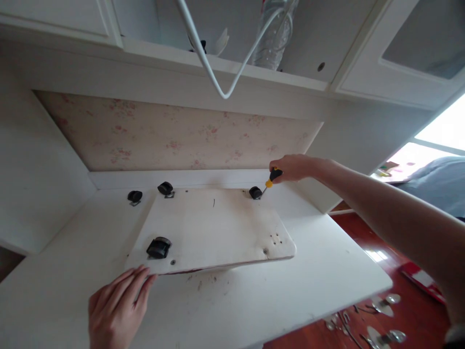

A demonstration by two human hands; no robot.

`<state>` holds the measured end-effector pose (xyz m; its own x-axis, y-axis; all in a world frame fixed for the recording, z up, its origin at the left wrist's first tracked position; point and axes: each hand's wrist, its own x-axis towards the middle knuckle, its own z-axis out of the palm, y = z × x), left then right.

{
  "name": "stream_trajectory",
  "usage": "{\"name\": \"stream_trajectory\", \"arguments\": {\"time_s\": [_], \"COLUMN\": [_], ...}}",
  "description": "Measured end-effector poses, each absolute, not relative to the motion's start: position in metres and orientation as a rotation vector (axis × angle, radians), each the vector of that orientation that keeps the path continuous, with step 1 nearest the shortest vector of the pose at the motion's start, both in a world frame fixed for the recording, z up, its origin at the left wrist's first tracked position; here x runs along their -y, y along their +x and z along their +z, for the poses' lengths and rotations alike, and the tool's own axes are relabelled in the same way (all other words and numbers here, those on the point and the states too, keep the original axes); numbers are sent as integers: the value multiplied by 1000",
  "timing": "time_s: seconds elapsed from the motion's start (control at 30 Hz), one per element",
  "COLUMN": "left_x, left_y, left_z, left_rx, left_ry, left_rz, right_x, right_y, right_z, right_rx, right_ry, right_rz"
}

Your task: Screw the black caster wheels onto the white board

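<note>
A white board with rounded corners lies on the white desk. My right hand is closed around a yellow and black screwdriver, its tip down at the base of the black caster at the board's far right. Two more casters are on the board: one at the far left and one at the near left. Several small holes mark the near right corner. My left hand rests its outstretched fingers on the board's near left corner. Beside the board lies a loose caster.
Above the desk hangs a white cable from an open shelf holding a plastic bottle. Cabinet walls close in the left and back. Metal fittings and a red object lie on the reddish floor at right.
</note>
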<state>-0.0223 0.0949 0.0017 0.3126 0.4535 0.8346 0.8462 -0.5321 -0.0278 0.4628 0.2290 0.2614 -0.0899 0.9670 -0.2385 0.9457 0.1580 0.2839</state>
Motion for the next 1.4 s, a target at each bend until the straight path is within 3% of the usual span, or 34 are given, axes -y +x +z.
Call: {"name": "stream_trajectory", "arguments": {"time_s": [0.63, 1.4], "left_x": [-96, -92], "left_y": [-24, -22], "left_z": [6, 4], "left_rx": [1070, 1091], "left_ry": [-2106, -2071], "left_rz": [-1102, -1095], "right_x": [-247, -212], "right_y": [436, 474], "right_z": [243, 255], "right_rx": [-2022, -2072], "right_ry": [1985, 2051], "right_rz": [160, -223]}}
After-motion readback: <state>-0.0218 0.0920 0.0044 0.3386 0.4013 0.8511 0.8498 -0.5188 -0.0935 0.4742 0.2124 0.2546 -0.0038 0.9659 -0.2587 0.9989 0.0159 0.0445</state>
